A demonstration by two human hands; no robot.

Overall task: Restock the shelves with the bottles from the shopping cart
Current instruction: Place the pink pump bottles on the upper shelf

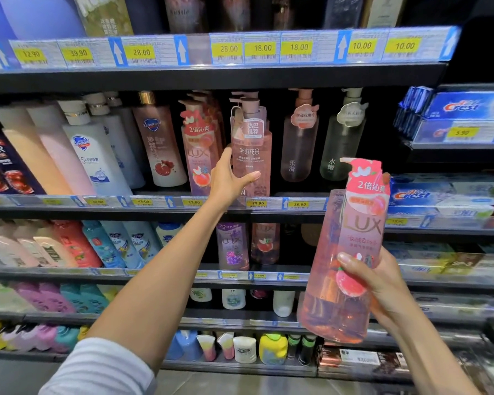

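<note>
Step in hand: shelving.

Left hand [231, 178] at frame centre, fingers and thumb curled round the lower body of a clear pink square-shouldered pump bottle with a white label [251, 155] standing at the front edge of the black metal shelf [211, 210]. It looks to be either seating this bottle or shifting it to make room; cannot tell which.

Right hand [382, 283] at lower right, fingers clamped on a second bottle, a clear pink LUX pump bottle with a peach sticker [351, 252], held upright in the air in front of the shelves, well apart from the row.

Next move, as a judgement: carry the LUX bottle up and left to the matching LUX pink bottles [198, 155] just left of the left hand.

In the way: that row looks full to the front; the shelf above leaves little headroom for the pump. Frosted pink bottle [298, 143] and grey-green bottle [344, 141] stand to the right. Toothpaste boxes [465, 109] at far right.
</note>
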